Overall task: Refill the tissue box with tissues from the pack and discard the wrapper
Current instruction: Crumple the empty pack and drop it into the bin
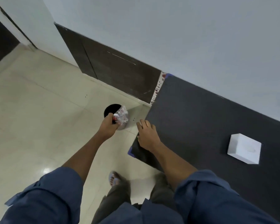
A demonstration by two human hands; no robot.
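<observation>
My left hand point(107, 126) is closed on a crumpled clear plastic wrapper point(122, 116) with red print, held right over the dark round opening of a small bin point(111, 109) on the floor. My right hand point(146, 133) rests flat with fingers spread on the left edge of the dark table point(200, 113), holding nothing. A white cube tissue box point(244, 148) stands on the table far to the right, well apart from both hands.
Pale tiled floor point(39, 110) spreads to the left. A white wall with a dark skirting panel point(120, 73) runs behind the bin. Blue tape marks the table corners. My sandalled foot point(115, 178) stands by the table's near corner.
</observation>
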